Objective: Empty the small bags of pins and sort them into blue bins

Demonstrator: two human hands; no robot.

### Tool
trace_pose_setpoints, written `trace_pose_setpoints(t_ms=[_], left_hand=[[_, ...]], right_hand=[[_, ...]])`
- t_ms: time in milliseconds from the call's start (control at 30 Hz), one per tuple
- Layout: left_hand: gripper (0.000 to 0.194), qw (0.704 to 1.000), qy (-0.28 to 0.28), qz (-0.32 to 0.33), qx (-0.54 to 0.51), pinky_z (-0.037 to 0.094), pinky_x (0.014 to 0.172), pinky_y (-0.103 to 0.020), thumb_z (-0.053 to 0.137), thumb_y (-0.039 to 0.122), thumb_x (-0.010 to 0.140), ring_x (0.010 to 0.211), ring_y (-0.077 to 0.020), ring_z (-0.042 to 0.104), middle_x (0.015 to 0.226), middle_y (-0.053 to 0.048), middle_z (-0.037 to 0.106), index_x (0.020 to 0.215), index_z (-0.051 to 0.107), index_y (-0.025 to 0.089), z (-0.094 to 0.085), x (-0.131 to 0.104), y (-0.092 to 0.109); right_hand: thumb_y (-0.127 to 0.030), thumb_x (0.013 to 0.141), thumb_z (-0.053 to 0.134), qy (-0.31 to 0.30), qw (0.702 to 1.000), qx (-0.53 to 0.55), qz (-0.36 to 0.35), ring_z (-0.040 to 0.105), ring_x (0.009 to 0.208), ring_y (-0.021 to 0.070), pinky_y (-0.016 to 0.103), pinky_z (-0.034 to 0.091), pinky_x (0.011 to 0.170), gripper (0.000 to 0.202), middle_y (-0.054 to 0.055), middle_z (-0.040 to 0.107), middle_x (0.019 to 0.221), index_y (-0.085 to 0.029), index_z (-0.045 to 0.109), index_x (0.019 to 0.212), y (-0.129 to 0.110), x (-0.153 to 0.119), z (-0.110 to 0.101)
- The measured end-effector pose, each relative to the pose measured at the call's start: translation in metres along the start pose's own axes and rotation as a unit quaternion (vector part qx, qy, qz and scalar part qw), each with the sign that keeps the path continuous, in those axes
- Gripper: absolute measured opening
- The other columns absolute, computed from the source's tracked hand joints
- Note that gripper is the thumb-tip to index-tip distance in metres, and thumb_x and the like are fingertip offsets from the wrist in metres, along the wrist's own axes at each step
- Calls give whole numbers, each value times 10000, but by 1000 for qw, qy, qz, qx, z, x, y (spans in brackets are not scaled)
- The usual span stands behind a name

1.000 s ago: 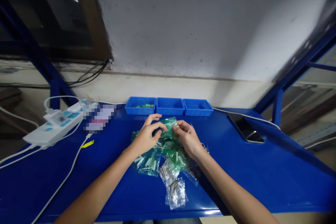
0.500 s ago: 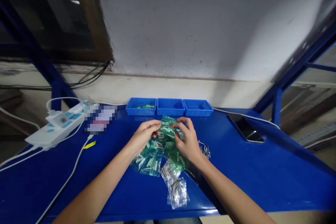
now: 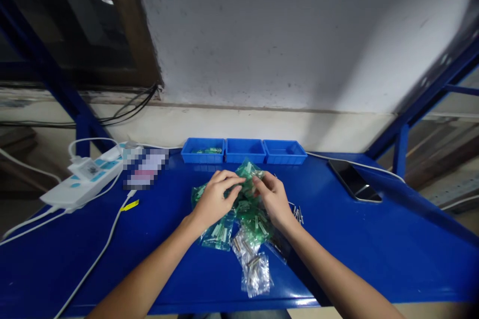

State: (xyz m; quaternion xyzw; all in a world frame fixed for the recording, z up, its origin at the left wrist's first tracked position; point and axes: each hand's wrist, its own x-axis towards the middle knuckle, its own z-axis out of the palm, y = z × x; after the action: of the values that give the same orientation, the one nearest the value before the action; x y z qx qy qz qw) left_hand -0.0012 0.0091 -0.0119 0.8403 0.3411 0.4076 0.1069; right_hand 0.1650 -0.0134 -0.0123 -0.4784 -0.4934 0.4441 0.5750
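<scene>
A small green plastic bag [image 3: 247, 169] with pale pieces inside is held up over the pile, pinched at its right side by my right hand [image 3: 276, 199]. My left hand [image 3: 217, 198] is open, its fingers stretched toward the bag's left side and its thumb apart from them. Whether those fingertips touch the bag I cannot tell. Beneath both hands lie several more green bags [image 3: 219, 233], partly covered by the hands. Toward me, clear plastic bags [image 3: 256, 274] contain small metallic pieces. Loose metal pins [image 3: 298, 214] rest just right of my right hand.
Three blue bins stand along the back: the left bin [image 3: 203, 158] contains green bags, beside a middle bin [image 3: 245, 158] and a right bin [image 3: 286, 159]. A dark phone [image 3: 355, 182] lies right. A white power strip [image 3: 82, 179] and a white cable [image 3: 108, 239] occupy the left.
My left hand has let go of the green bag's left side and shifted right, its fingers loosening. The bag has tilted more upright in my right hand.
</scene>
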Motion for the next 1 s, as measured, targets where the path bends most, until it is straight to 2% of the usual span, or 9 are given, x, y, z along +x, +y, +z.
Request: trace_pose_setpoints(t_ms=[100, 200, 300, 400, 533, 633, 733, 867, 1000], left_hand=[[260, 971, -50, -169, -160, 466, 727, -315, 483, 368, 877, 843, -182, 595, 930, -52, 657, 982, 674, 226, 0, 3, 2], [466, 888, -43, -325, -323, 418, 565, -247, 404, 534, 867, 701, -160, 592, 801, -71, 663, 853, 681, 160, -2, 7, 3], [511, 830, -13, -382, -406, 367, 503, -219, 431, 590, 830, 632, -141, 566, 733, -68, 643, 803, 659, 134, -4, 9, 2], [367, 876, 9, -338, -345, 428, 613, -242, 521, 486, 825, 730, -170, 588, 791, -60, 660, 893, 659, 152, -7, 9, 2], [266, 978, 43, -161, -128, 443, 833, -299, 455, 332, 892, 930, -198, 583, 986, -60, 648, 1013, 662, 215, -10, 5, 7], [282, 999, 21, -22, -29, 464, 828, -309, 431, 243, 908, 972, -186, 559, 1032, -62, 612, 1103, 635, 256, -6, 0, 11], [303, 998, -25, 51, 16, 493, 760, -327, 468, 218, 896, 968, -193, 539, 1060, -69, 598, 1168, 592, 267, 1, -4, 12], [263, 998, -57, 35, -14, 464, 851, -401, 533, 257, 866, 1049, -226, 508, 1123, -56, 599, 1116, 614, 278, 5, -4, 16], [263, 971, -55, -153, -173, 457, 757, -324, 500, 426, 866, 967, -212, 558, 1037, -57, 632, 962, 664, 244, 1, 2, 19]], right_hand=[[-381, 813, 553, 22, 989, -113, -90, 526, 600, 145, 261, 407, 561, 211, 8, 588, 683, -177, 605, 826, 1, -3, 0], [-247, 834, 505, 15, 953, -218, -209, 574, 787, 199, 328, 450, 708, 178, 54, 652, 872, -203, 638, 944, -1, -7, 0], [-112, 775, 477, -18, 910, -285, -299, 540, 958, 239, 400, 434, 833, 294, 64, 633, 978, -238, 653, 975, -2, -12, 1], [-62, 716, 459, -19, 904, -305, -299, 495, 1038, 257, 433, 419, 867, 381, 81, 575, 1069, -240, 666, 982, -1, -13, 2], [-205, 789, 510, -10, 958, -230, -169, 532, 935, 243, 395, 426, 826, 202, 82, 585, 962, -198, 682, 894, -4, -10, 2], [-435, 866, 459, -36, 996, -69, -39, 539, 706, 179, 315, 434, 684, 348, 49, 590, 737, -167, 651, 751, -4, -5, 0], [-500, 821, 524, -32, 999, 40, 16, 474, 567, 129, 260, 396, 580, 401, 3, 511, 578, -160, 581, 616, -1, 0, -1], [-414, 769, 612, 6, 1000, 10, -6, 483, 564, 123, 247, 386, 557, 268, -6, 550, 602, -158, 620, 690, 4, 3, -3], [-285, 802, 569, 49, 984, -97, -142, 583, 756, 178, 307, 453, 704, 156, 40, 657, 831, -197, 682, 865, 1, -1, -4]])
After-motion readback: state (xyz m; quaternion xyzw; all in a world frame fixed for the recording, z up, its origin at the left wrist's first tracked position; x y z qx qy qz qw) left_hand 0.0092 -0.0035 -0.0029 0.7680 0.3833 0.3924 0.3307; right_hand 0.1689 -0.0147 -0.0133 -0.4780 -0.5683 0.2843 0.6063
